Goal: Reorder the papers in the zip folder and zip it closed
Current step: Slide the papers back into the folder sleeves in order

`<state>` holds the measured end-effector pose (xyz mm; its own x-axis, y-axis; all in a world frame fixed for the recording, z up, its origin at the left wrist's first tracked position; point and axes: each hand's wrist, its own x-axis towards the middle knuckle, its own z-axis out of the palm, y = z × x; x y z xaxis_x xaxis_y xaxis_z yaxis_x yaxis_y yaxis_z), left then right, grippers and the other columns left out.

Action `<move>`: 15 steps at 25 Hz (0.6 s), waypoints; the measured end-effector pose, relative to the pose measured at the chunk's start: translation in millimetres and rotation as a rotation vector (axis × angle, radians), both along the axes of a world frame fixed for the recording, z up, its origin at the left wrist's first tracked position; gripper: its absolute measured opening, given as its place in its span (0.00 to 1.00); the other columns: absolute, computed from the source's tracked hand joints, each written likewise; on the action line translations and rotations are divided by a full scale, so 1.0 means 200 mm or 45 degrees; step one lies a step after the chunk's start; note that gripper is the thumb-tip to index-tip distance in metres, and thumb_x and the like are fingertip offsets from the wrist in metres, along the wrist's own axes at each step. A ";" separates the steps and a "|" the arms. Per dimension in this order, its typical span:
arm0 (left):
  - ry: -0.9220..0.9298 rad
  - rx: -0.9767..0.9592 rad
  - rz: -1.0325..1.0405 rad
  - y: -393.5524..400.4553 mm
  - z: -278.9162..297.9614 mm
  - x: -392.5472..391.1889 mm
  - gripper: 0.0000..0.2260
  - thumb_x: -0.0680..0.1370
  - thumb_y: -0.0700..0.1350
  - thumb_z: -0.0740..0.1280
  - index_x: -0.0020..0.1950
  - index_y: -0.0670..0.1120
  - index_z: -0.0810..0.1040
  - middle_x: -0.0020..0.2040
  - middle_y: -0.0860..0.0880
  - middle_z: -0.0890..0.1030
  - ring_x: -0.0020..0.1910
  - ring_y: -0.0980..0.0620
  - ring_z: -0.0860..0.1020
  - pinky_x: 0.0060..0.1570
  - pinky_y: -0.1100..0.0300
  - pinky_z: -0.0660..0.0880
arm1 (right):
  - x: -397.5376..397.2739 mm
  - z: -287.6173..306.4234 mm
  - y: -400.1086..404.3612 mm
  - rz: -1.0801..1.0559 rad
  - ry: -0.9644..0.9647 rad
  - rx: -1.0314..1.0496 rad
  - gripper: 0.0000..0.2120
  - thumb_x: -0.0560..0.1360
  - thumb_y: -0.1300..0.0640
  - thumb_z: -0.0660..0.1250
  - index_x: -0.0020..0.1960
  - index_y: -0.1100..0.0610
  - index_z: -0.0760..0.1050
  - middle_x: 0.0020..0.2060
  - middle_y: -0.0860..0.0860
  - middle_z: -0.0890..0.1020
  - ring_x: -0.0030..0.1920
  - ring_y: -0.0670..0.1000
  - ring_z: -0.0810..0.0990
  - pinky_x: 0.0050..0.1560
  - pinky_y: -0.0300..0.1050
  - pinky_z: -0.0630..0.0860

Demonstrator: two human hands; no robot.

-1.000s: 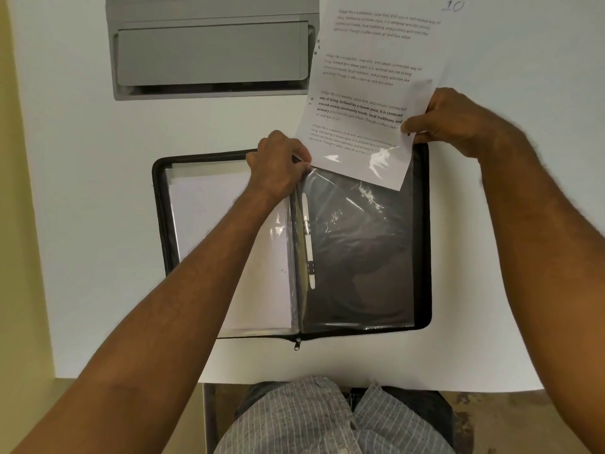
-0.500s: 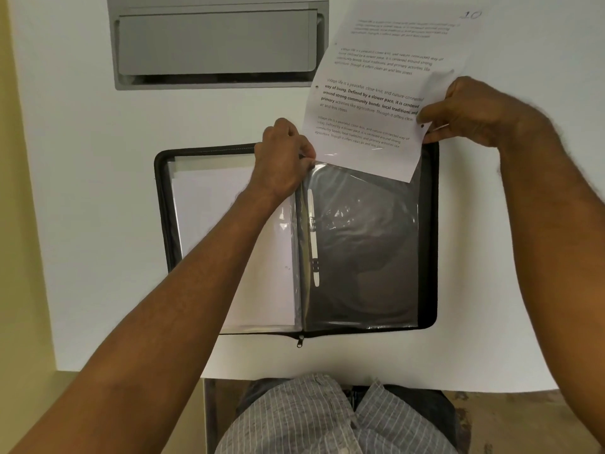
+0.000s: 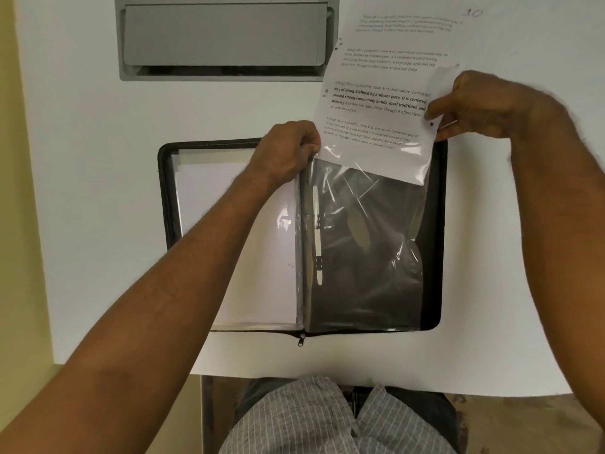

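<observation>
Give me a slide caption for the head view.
Right hand pinches printed sheet partly in plastic sleeve; left hand grips the sleeve's top.

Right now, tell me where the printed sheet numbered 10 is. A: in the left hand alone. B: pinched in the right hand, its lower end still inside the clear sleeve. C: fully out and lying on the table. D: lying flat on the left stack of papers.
B: the right hand pinches the sheet, whose bottom edge sits under the clear sleeve.
</observation>
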<state>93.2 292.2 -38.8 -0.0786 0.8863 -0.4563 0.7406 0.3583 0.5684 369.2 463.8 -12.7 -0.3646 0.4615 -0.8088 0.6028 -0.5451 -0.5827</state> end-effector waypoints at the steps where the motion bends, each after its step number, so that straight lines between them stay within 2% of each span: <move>1: 0.013 0.025 -0.015 0.00 -0.01 0.00 0.04 0.81 0.42 0.67 0.51 0.46 0.82 0.49 0.51 0.80 0.49 0.53 0.77 0.55 0.54 0.77 | 0.00 0.00 0.01 0.004 0.008 0.001 0.18 0.79 0.69 0.67 0.68 0.61 0.77 0.59 0.54 0.85 0.51 0.51 0.86 0.43 0.42 0.85; 3: 0.048 0.084 -0.019 0.00 -0.03 0.01 0.04 0.80 0.42 0.69 0.51 0.45 0.83 0.51 0.49 0.77 0.50 0.53 0.76 0.54 0.59 0.74 | 0.00 0.00 0.02 0.022 0.028 -0.019 0.18 0.79 0.69 0.66 0.68 0.59 0.78 0.59 0.53 0.85 0.51 0.51 0.86 0.44 0.43 0.85; 6: 0.016 0.114 0.083 0.00 -0.05 0.02 0.02 0.79 0.42 0.72 0.50 0.45 0.84 0.56 0.49 0.73 0.55 0.55 0.73 0.58 0.65 0.72 | -0.01 -0.01 0.03 0.093 0.028 -0.091 0.19 0.80 0.69 0.66 0.68 0.57 0.77 0.60 0.53 0.85 0.58 0.53 0.84 0.49 0.44 0.85; 8: -0.017 0.084 0.112 0.00 -0.06 0.02 0.01 0.78 0.43 0.73 0.49 0.46 0.85 0.56 0.49 0.77 0.54 0.56 0.75 0.58 0.63 0.74 | -0.02 -0.03 0.04 0.177 -0.033 -0.105 0.19 0.79 0.68 0.67 0.69 0.58 0.77 0.60 0.53 0.85 0.60 0.53 0.83 0.51 0.45 0.84; 11: -0.024 0.057 0.126 0.02 -0.06 0.01 0.03 0.78 0.44 0.74 0.48 0.45 0.87 0.52 0.49 0.83 0.49 0.56 0.79 0.55 0.63 0.77 | -0.01 -0.02 0.02 0.275 -0.114 -0.047 0.20 0.77 0.63 0.72 0.69 0.56 0.77 0.57 0.51 0.86 0.57 0.52 0.85 0.50 0.44 0.85; 12: -0.016 0.057 0.128 0.03 -0.06 0.02 0.04 0.78 0.44 0.74 0.48 0.45 0.87 0.51 0.49 0.83 0.48 0.56 0.79 0.53 0.65 0.77 | -0.01 -0.02 0.01 0.219 -0.095 -0.008 0.19 0.77 0.58 0.74 0.67 0.54 0.78 0.55 0.50 0.87 0.55 0.50 0.86 0.49 0.44 0.85; 14: 0.008 0.056 0.128 0.02 -0.06 0.03 0.03 0.79 0.43 0.73 0.47 0.45 0.86 0.49 0.51 0.82 0.45 0.57 0.79 0.47 0.70 0.74 | -0.02 -0.05 -0.03 -0.091 -0.003 0.115 0.16 0.78 0.49 0.74 0.63 0.53 0.79 0.52 0.49 0.88 0.50 0.48 0.87 0.47 0.44 0.84; 15: 0.016 0.058 0.127 0.02 -0.07 0.03 0.03 0.79 0.42 0.72 0.47 0.45 0.86 0.48 0.51 0.82 0.43 0.56 0.79 0.46 0.69 0.75 | -0.02 -0.07 -0.05 -0.255 0.045 0.178 0.14 0.79 0.47 0.73 0.60 0.54 0.80 0.51 0.49 0.88 0.48 0.48 0.88 0.46 0.44 0.84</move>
<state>99.7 295.3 -52.0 -0.1734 0.8936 -0.4141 0.7097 0.4049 0.5766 365.0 454.7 -26.1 -0.2815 0.6341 -0.7202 0.4683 -0.5643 -0.6799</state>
